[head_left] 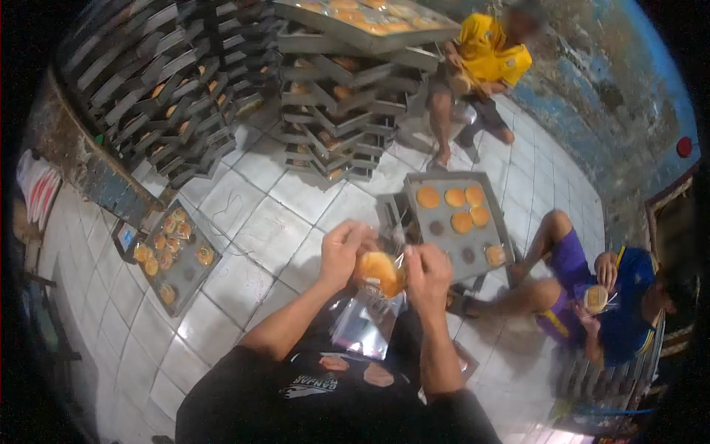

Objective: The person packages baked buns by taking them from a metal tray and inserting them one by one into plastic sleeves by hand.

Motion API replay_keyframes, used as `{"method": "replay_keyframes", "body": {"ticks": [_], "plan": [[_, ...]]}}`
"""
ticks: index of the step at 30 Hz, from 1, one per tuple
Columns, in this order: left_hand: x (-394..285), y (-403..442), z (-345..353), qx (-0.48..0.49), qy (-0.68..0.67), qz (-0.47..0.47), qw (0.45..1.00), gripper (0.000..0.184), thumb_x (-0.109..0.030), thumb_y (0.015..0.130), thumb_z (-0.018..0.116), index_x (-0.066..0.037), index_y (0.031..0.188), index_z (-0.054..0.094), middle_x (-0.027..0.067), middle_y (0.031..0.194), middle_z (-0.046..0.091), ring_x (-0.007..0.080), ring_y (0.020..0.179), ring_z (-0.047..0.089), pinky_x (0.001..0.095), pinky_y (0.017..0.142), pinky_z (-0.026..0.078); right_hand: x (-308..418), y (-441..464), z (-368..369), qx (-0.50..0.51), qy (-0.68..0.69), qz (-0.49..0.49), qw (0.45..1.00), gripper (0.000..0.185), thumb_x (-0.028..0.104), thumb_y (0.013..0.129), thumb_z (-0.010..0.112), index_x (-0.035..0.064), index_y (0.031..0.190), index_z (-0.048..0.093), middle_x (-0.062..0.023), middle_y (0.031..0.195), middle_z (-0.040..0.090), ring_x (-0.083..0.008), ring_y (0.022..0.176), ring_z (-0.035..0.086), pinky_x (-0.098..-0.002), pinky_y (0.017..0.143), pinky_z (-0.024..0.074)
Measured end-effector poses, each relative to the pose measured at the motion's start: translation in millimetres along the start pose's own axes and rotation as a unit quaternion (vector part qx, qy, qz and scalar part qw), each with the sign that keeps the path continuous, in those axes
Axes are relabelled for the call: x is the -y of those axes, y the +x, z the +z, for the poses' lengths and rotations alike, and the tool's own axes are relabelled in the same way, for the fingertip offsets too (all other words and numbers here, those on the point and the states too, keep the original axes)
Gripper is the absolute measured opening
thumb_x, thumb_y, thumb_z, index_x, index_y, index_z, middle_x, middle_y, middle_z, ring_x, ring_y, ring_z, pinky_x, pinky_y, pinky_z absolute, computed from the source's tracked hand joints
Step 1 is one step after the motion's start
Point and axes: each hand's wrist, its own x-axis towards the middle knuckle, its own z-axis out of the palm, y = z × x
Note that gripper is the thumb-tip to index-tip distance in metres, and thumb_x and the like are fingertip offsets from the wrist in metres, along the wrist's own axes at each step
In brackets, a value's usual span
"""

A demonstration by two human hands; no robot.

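Between my two hands hangs a round golden bun (pixel 377 274) in a clear plastic bag with a small printed label. My left hand (pixel 344 253) is closed at the upper left of the bag, its fingertips pinching the plastic. My right hand (pixel 429 280) is closed too, pinching the bag's right side, where a thin white tie shows; whether it holds the tie or just the plastic is hard to see. On my lap under the bun lies a stack of clear plastic bags (pixel 362 325).
To the right, a metal tray (pixel 497 214) holds several unwrapped buns and a bagged one. Another tray (pixel 194 275) with bagged buns lies on the left floor. Tall tray stacks (pixel 336 111) stand ahead. Two people sit nearby, in a yellow shirt (pixel 492 55) and blue shirt (pixel 629 325), each handling a bun.
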Motion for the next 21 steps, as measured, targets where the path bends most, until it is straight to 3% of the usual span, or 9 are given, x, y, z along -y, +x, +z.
{"method": "replay_keyframes", "body": {"ticks": [3,5,6,8,13,15,16,18,21], "plan": [[-13,12,3,-0.026,0.183,0.051,0.982,0.027,-0.02,0.105,0.057,0.002,0.091,0.067,0.0052,0.094,0.069,0.0092,0.082,0.062,0.0239,0.073,0.05,-30,18,-3,0.012,-0.005,0.054,0.998,0.022,0.019,0.098,0.066,-0.0006,0.088,0.069,-0.0079,0.076,0.064,-0.0196,0.066,0.059,-0.0321,0.063,0.0463],[-2,22,-15,-0.062,0.3,0.216,0.927,0.027,-0.019,0.105,0.057,0.002,0.09,0.066,0.0049,0.101,0.066,0.0093,0.086,0.06,0.0257,0.076,0.05,-62,21,0,0.065,0.343,0.27,0.897,0.024,0.024,0.1,0.066,0.0065,0.085,0.069,0.0021,0.071,0.059,-0.0088,0.062,0.052,-0.0262,0.057,0.0407],[4,17,-27,-0.065,0.307,0.21,0.926,0.027,-0.019,0.105,0.057,0.002,0.09,0.066,0.0049,0.101,0.066,0.0093,0.086,0.06,0.0257,0.076,0.05,-66,11,6,0.069,0.348,0.277,0.893,0.024,0.024,0.1,0.066,0.0065,0.085,0.069,0.0021,0.071,0.059,-0.0088,0.062,0.052,-0.0262,0.057,0.0407],[23,-6,-51,-0.028,0.345,0.154,0.925,0.024,-0.019,0.102,0.06,0.0,0.089,0.068,0.014,0.104,0.066,0.022,0.087,0.065,0.0306,0.082,0.05,-59,-26,6,0.106,0.336,0.354,0.866,0.024,0.027,0.101,0.065,0.0118,0.083,0.067,0.0083,0.069,0.053,-0.0033,0.06,0.047,-0.0223,0.054,0.0365],[52,-7,-70,0.007,0.104,-0.106,0.989,0.02,-0.018,0.101,0.062,-0.003,0.09,0.071,-0.0037,0.081,0.063,0.0046,0.076,0.054,0.0217,0.072,0.042,-81,-82,36,0.163,0.407,0.467,0.768,0.018,0.023,0.101,0.066,0.0058,0.1,0.067,0.0003,0.083,0.066,-0.0104,0.071,0.063,-0.0254,0.064,0.0527],[54,9,-64,0.04,0.076,-0.102,0.991,0.018,-0.017,0.101,0.063,-0.002,0.098,0.07,-0.0004,0.088,0.066,0.007,0.082,0.058,0.0236,0.077,0.045,-62,-69,29,0.036,0.469,0.412,0.78,0.021,0.02,0.102,0.064,0.0012,0.109,0.067,-0.0057,0.099,0.072,-0.015,0.087,0.068,-0.031,0.076,0.0583],[58,18,-56,0.078,0.04,-0.079,0.993,0.018,-0.017,0.1,0.063,0.0,0.105,0.069,0.0028,0.096,0.068,0.0094,0.088,0.061,0.0256,0.081,0.048,-70,-65,25,-0.012,0.45,0.404,0.796,0.023,0.023,0.101,0.064,0.0014,0.098,0.07,-0.0075,0.098,0.072,-0.013,0.084,0.064,-0.0261,0.072,0.05],[47,25,-16,0.083,0.065,-0.041,0.994,0.024,-0.016,0.099,0.064,0.0,0.116,0.065,0.0082,0.109,0.068,0.0137,0.101,0.063,0.0293,0.09,0.049,-73,-41,-6,-0.04,0.162,0.33,0.929,0.02,0.016,0.096,0.067,0.0007,0.085,0.07,-0.0094,0.102,0.072,-0.019,0.088,0.062,-0.0293,0.081,0.0484],[48,18,-6,0.121,0.195,0.018,0.973,0.044,-0.016,0.097,0.067,0.0,0.136,0.055,0.0162,0.134,0.062,0.0213,0.125,0.059,0.0358,0.105,0.046,-159,-40,-16,-0.083,0.029,0.144,0.986,0.014,0.013,0.096,0.067,-0.0008,0.093,0.068,-0.0175,0.114,0.071,-0.0273,0.102,0.065,-0.0343,0.087,0.0504]]}}
